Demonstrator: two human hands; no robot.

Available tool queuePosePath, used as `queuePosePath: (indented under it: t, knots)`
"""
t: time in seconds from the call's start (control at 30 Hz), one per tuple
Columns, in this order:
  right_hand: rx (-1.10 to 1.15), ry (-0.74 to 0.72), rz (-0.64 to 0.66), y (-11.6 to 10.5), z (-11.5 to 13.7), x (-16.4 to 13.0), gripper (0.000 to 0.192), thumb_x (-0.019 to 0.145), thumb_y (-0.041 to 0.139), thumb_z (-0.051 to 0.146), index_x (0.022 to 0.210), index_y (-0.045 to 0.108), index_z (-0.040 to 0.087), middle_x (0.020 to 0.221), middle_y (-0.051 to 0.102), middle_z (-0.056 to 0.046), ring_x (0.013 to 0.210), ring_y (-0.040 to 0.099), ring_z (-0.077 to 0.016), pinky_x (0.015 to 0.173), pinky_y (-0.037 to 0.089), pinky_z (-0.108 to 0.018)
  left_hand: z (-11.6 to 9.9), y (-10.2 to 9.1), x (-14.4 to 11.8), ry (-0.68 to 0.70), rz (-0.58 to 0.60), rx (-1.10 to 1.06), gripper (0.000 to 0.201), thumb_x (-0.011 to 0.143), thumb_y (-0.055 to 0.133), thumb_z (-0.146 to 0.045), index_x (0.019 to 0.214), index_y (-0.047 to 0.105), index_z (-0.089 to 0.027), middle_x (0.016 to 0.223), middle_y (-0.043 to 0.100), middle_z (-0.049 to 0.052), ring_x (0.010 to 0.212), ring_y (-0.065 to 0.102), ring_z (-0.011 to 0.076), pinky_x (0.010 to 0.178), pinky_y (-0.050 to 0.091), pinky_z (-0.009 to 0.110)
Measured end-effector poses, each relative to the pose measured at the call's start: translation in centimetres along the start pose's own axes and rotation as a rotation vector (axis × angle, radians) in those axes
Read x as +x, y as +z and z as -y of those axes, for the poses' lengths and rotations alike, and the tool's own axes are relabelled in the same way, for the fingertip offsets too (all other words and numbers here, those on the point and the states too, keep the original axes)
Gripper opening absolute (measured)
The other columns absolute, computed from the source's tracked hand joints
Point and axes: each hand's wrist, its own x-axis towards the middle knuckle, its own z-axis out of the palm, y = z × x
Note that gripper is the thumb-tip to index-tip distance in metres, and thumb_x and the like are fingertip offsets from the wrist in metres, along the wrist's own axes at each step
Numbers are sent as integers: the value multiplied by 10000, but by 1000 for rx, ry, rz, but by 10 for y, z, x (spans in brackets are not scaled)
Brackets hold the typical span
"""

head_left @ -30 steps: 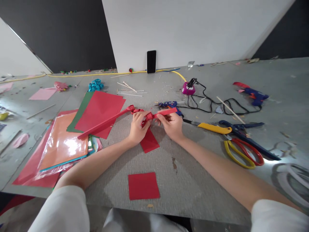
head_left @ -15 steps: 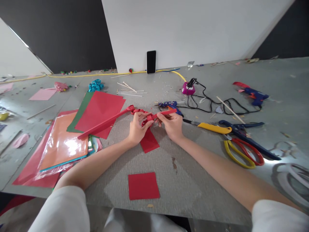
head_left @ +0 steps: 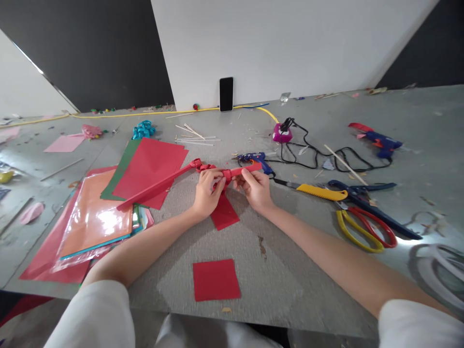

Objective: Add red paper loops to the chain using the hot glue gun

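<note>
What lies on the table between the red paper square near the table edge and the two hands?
In the head view, a smaller red paper piece lies just below the hands; the rest down to the red square is bare table.

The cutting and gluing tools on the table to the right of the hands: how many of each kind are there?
Glue guns: 2, one just beyond the right hand, one far right.
Scissors: 2, a blue pair and a yellow-and-red pair.
Yellow-handled knife: 1.
Total: 5.
</note>
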Motion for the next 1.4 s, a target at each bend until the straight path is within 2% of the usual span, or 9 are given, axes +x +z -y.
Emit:
queuePosePath:
  t: [0.2, 0.3, 0.43, 0.73, 0.97, 1.03, 1.13, 1.23, 1.4]
  knots:
    - [-92, 36, -14, -6, -8, 3, 428, 869, 746, 620, 788, 762, 200, 657, 620, -18, 586, 512, -136, 547, 392, -284, 3, 0, 1, -22, -41, 43, 130, 1014, 624, -318, 938, 643, -215, 1019, 711, 75, 1031, 624, 222, 1005, 478, 412]
    - [-83, 51, 4, -6, -8, 3, 426, 864, 746, 625, 825, 775, 201, 677, 618, -21, 600, 503, -139, 560, 391, -289, 5, 0, 2, -154, -10, -8, 181, 1021, 611, -351, 924, 665, -208, 949, 698, 59, 927, 610, 197, 925, 488, 364]
    - [-96, 67, 5, -6, -7, 4, 488, 833, 743, 678, 758, 753, 196, 703, 633, -37, 581, 494, -135, 553, 399, -296, 11, 1, 4, -314, 24, -104, 273, 1012, 613, -428, 887, 708, -205, 850, 691, 34, 870, 601, 180, 869, 484, 320]
    - [-61, 56, 68, -6, -6, 2, 435, 892, 726, 611, 955, 806, 188, 632, 577, 3, 574, 468, -125, 540, 360, -278, 16, 1, 5, -391, 43, -193, 301, 957, 682, -484, 940, 747, -190, 873, 717, 40, 814, 609, 156, 818, 498, 297]
    - [-271, 21, 63, -2, 2, 2, 543, 894, 692, 669, 650, 677, 184, 509, 475, 44, 513, 424, -99, 554, 373, -278, 18, 2, 5, -398, 53, -188, 334, 928, 715, -528, 880, 729, -198, 818, 694, 31, 783, 594, 158, 762, 507, 292]
    - [-312, 23, 59, -1, 1, 2, 546, 903, 671, 681, 706, 711, 174, 517, 472, 46, 508, 415, -97, 540, 348, -276, 18, 2, 4, -407, 40, -188, 344, 932, 706, -537, 873, 718, -199, 802, 682, 25, 768, 589, 154, 740, 502, 286]
    - [-320, 25, 28, 1, 1, -1, 566, 921, 633, 695, 959, 788, 151, 556, 509, 45, 510, 428, -101, 526, 328, -273, 17, 2, 4, -411, 29, -187, 345, 931, 704, -541, 854, 702, -204, 784, 670, 19, 764, 583, 155, 735, 502, 286]
    - [-340, -7, -5, 2, 1, -5, 615, 945, 605, 682, 1189, 772, 143, 571, 518, 51, 528, 459, -112, 548, 360, -275, 17, 3, 4, -403, 34, -182, 335, 931, 707, -528, 837, 698, -207, 785, 672, 20, 783, 585, 162, 758, 507, 296]
    - [-347, -41, -46, 2, 2, -7, 603, 966, 602, 637, 1307, 740, 159, 582, 531, 44, 537, 483, -124, 558, 393, -281, 13, 2, 3, -314, 45, -161, 308, 952, 695, -489, 825, 699, -209, 821, 691, 33, 853, 596, 180, 870, 499, 341]
